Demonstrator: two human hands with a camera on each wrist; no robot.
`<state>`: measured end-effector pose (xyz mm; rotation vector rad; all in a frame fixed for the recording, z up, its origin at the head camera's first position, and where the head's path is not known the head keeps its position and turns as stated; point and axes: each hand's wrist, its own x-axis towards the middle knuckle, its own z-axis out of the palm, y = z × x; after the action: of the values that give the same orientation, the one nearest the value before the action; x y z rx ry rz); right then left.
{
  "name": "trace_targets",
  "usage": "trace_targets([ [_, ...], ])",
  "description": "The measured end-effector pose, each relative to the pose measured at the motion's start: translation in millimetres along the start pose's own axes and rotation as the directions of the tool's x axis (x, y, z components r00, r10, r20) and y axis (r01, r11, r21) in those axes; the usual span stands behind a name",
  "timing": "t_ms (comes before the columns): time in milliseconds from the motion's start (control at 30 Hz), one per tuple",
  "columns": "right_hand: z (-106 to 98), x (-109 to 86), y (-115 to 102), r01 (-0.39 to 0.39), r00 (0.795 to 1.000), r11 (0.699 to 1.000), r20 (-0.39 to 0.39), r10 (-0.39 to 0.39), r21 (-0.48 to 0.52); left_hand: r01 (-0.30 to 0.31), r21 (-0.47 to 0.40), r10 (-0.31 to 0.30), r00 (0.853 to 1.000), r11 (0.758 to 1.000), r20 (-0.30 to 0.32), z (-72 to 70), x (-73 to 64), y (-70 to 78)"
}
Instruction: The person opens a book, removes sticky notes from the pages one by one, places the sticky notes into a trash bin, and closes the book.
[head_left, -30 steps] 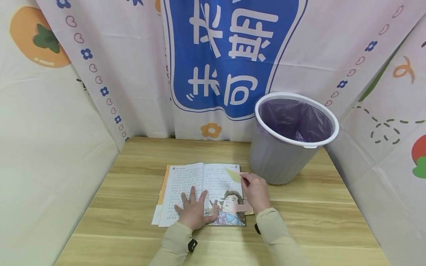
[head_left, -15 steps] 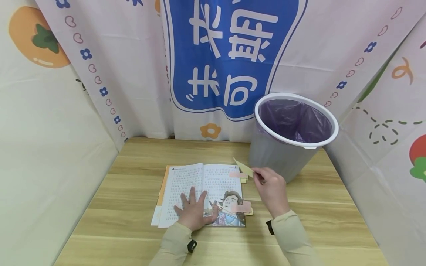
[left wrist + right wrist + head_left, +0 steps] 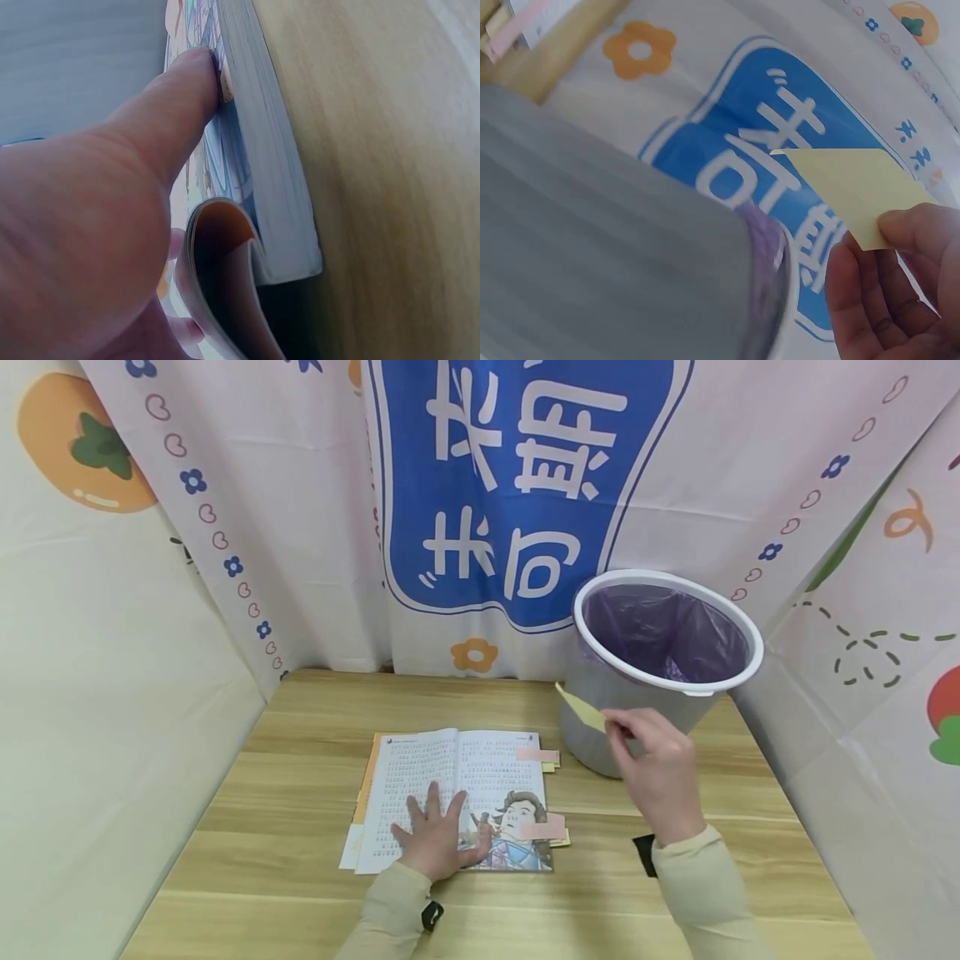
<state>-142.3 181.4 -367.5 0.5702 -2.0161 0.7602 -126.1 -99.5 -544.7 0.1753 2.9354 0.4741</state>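
An open book (image 3: 420,760) with printed text and a cartoon figure lies on the wooden table. My left hand (image 3: 438,837) rests on it with spread fingers, across the middle of the pages. In the left wrist view the left thumb (image 3: 180,97) presses the picture page beside the thick page block (image 3: 274,150). My right hand (image 3: 656,768) pinches a yellow sticky note (image 3: 855,187) between thumb and fingers, in front of the bin (image 3: 615,747). Pink sticky tabs (image 3: 542,827) stick out from the book's right edge, with yellow ones beneath.
The grey bin stands at the table's back right, with a white rim (image 3: 742,677) and a purple bag (image 3: 667,627) lining it. Printed curtains (image 3: 322,527) hang behind and along both sides. Bare wooden tabletop (image 3: 300,910) surrounds the book.
My right hand has carried the yellow sticky note off the right page, moving right and up toward the bin. The pink tab at the upper right page edge now shows. The left hand stays put.
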Motion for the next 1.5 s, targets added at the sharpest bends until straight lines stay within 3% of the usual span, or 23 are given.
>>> trace_targets([
  [133,-19.0,23.4,7.8,0.031,0.998,0.999,-0.057,-0.032,-0.02,-0.003,0.003,0.003,1.0,1.0,0.006,-0.5,0.1,-0.2],
  [300,-45.2,55.7,19.7,0.016,0.996,0.994,-0.089,-0.026,-0.107,-0.004,-0.001,0.004,1.0,1.0,0.009,-2.6,1.1,-0.2],
  [567,-73.6,94.5,44.7,-0.003,0.999,0.982,-0.051,-0.007,-0.19,0.001,-0.006,-0.001,1.0,1.0,0.012,-3.8,1.0,0.0],
  [733,-80.5,111.8,67.2,0.007,0.999,0.96,0.034,0.002,-0.279,0.005,-0.009,-0.005,1.0,1.0,0.017,-3.0,0.7,-0.6],
  [933,-77.6,113.0,97.1,-0.031,0.978,0.938,0.183,0.099,-0.344,0.007,-0.009,-0.007,1.0,1.0,0.022,-2.2,0.3,-1.2],
  [1167,-65.3,107.9,122.1,-0.067,0.921,0.929,0.336,0.198,-0.365,0.002,-0.007,-0.002,1.0,1.0,0.019,-1.5,-0.7,-1.6],
  [1300,-57.5,106.6,134.2,-0.044,0.893,0.924,0.399,0.206,-0.379,-0.007,-0.009,0.007,1.0,1.0,0.018,-1.7,-1.1,-1.8],
  [1500,-46.3,105.1,146.9,-0.012,0.878,0.928,0.44,0.188,-0.373,-0.009,-0.014,0.009,1.0,1.0,0.022,-1.5,-1.6,-1.1],
])
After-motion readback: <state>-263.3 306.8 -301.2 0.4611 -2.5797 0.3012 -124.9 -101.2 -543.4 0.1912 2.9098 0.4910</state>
